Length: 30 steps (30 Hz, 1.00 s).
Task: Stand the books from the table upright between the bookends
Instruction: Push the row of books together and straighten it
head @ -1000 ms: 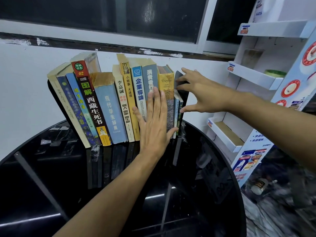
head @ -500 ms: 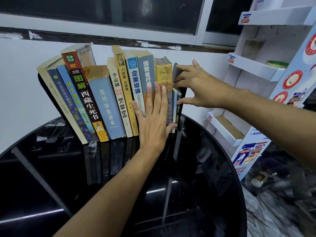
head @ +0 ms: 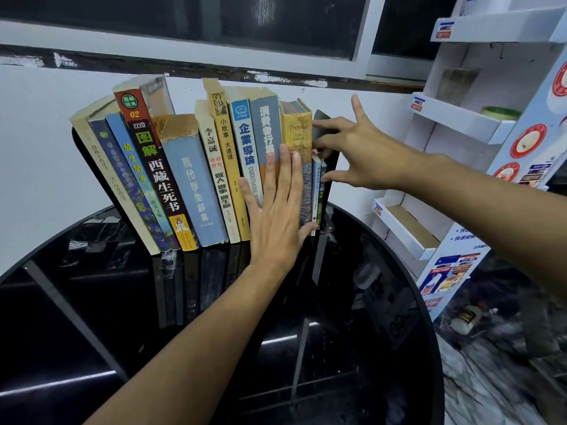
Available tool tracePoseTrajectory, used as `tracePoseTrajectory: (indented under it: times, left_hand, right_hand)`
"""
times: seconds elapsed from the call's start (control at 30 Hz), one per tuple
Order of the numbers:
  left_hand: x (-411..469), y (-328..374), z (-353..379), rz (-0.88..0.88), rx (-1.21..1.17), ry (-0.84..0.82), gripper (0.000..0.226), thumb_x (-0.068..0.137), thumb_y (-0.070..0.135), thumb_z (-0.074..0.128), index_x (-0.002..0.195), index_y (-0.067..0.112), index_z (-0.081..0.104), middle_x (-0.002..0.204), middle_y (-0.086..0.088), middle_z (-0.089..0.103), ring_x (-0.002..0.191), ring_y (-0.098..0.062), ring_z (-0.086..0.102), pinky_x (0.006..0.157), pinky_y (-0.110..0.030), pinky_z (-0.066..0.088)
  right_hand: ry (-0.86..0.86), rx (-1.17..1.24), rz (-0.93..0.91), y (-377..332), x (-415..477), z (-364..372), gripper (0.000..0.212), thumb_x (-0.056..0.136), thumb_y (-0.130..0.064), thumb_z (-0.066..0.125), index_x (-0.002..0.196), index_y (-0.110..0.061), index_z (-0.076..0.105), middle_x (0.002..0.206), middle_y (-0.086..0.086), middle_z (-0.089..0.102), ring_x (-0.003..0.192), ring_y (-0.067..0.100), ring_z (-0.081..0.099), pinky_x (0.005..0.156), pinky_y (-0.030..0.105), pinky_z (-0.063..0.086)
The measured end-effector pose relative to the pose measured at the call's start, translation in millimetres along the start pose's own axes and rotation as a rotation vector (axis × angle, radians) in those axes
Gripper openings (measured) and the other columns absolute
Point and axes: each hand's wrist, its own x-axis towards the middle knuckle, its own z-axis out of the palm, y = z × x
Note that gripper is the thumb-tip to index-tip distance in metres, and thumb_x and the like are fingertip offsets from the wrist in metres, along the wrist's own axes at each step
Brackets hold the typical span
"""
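Closing-up step. Books (head: 196,170) stand in a row on the bench (head: 92,302), leaning left. My left hand (head: 276,216), flat and spread, presses the spines; right hand (head: 362,154), fingers splayed, holds nothing, pushing the right bookend (head: 326,154). Next, I think: square the row upright and snug the bookend in.

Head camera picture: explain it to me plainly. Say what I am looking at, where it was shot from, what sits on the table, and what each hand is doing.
No machine here: a person wears one camera on the head, looking down at two bare hands. On the black round table stands a row of books, leaning left. The left hand lies flat and open against the spines near the yellow Troyka book. The right hand, fingers spread, presses the black bookend at the row's right end. Neither hand grips anything. A white cardboard shelf stands to the right.
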Motion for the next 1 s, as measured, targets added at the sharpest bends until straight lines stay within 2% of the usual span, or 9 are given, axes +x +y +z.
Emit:
tracePoseTrajectory:
  times: [0.23,0.5,0.63,1.0]
  left_hand:
    - [-0.3,0.4,0.9,-0.005,0.028,0.005,0.136,0.074,0.065,0.074,0.156,0.010,-0.020,0.168,-0.012,-0.014,0.154,-0.028,-0.016,0.118,-0.070,-0.001]
    - [0.3,0.4,0.3,-0.001,0.030,0.011,0.133,0.075,0.064,0.073,0.157,0.011,-0.018,0.168,-0.011,-0.015,0.154,-0.028,-0.016,0.118,-0.069,-0.002]
    - [-0.2,-0.1,0.3,0.004,0.033,0.014,0.133,0.075,0.063,0.073,0.157,0.011,-0.018,0.168,-0.012,-0.013,0.155,-0.029,-0.013,0.118,-0.068,-0.003]
    - [-0.9,-0.6,0.5,0.000,0.046,0.007,0.133,0.076,0.064,0.073,0.157,0.011,-0.018,0.168,-0.012,-0.015,0.155,-0.030,-0.013,0.119,-0.069,-0.001]
  right_hand:
    - [0.021,0.005,0.018,-3.0,-3.9,0.9,0.048,0.085,-0.038,0.078,0.126,-0.016,0.067,0.143,0.013,0.055,0.148,0.016,0.032,0.117,0.059,-0.015]
    - [0.027,0.009,0.024,-4.1,-4.8,1.4,0.043,0.084,-0.038,0.079,0.120,-0.016,0.067,0.139,0.012,0.058,0.145,0.017,0.037,0.118,0.059,-0.016]
    - [0.044,0.007,0.021,-2.8,-4.4,2.0,0.042,0.084,-0.039,0.078,0.117,-0.015,0.066,0.132,0.010,0.063,0.143,0.014,0.037,0.116,0.053,-0.019]
    - [0.070,-0.038,-0.041,-3.1,-3.5,4.9,0.043,0.080,-0.040,0.081,0.112,-0.014,0.067,0.122,0.012,0.065,0.134,0.020,0.049,0.117,0.056,-0.015]
